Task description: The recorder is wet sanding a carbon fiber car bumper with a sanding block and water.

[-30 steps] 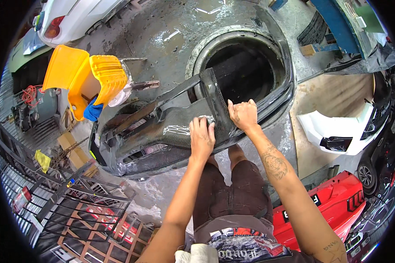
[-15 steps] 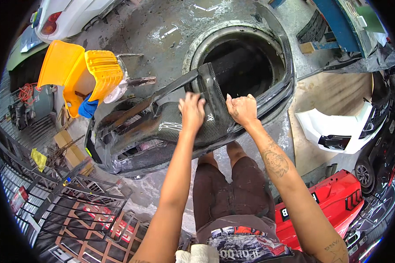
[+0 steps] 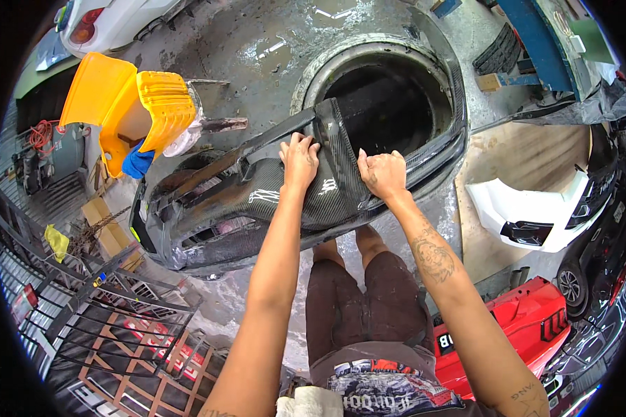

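Note:
In front of me lies a long dark carbon-fibre car bumper (image 3: 257, 184) with a woven, glossy surface, partly over the rim of a round basin-like tyre (image 3: 309, 69) with dark liquid-looking contents. My left hand (image 3: 300, 161) has its fingers bent over an inner edge of the bumper, left of the upright strut. At the strut's right side, my right hand (image 3: 382, 172) is closed, its thumb pointing up, gripping the bumper's edge; its fingertips are partly hidden. White chalk-like marks show on the weave close to the left wrist.
A yellow plastic chair (image 3: 129, 115) with a blue cloth (image 3: 138, 160) stands on the left. To the right, a white bumper (image 3: 515, 208) rests by a wooden board (image 3: 494, 160). Red bodywork (image 3: 528, 323) is near my right arm; black metal racks (image 3: 118, 313) stand lower left.
My left hand has shifted slightly up and its fingers, spread and blurred before, are now bent over the bumper's edge. The right hand keeps its place. The view has tilted slightly.

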### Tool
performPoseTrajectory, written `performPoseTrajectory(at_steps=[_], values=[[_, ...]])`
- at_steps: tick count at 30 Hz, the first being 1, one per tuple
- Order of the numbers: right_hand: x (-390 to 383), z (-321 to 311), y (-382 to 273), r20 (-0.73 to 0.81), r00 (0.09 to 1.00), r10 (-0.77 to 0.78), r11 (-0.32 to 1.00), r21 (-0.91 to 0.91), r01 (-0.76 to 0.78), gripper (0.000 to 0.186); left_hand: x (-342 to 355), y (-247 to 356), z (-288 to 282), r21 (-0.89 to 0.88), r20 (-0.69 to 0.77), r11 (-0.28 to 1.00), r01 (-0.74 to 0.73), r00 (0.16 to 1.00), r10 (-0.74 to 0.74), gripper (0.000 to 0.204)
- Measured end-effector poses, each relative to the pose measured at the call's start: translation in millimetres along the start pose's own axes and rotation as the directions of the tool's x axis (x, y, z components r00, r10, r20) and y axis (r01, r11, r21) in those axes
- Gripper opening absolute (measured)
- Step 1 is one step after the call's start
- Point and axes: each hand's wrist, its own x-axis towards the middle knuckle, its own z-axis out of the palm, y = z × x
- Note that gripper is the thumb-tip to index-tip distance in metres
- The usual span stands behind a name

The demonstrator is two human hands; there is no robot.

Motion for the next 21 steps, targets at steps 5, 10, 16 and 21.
performPoseTrajectory(at_steps=[5, 10, 16, 21], values=[[-6, 0, 27, 0.008, 0.999, 0.050, 0.998, -0.034, -0.050, 0.053, -65, 47, -10, -0.183, 0.034, 0.981, -0.064, 0.997, 0.071, 0.028], [7, 0, -8, -0.013, 1.000, -0.023, 0.999, 0.038, 0.023, 0.053, -8, -2, -19, -0.039, 0.013, 0.999, 0.023, 1.000, -0.023, 0.030], [-6, 0, 34, -0.024, 0.998, 0.063, 0.998, -0.023, -0.064, 0.053, -89, 64, -8, -0.196, -0.042, 0.977, -0.081, 0.996, 0.074, 0.033], [4, 0, -2, -0.039, 0.999, 0.015, 0.998, 0.062, -0.012, 0.052, -35, 18, -20, -0.065, -0.105, 0.997, -0.050, 0.994, 0.043, 0.031]])
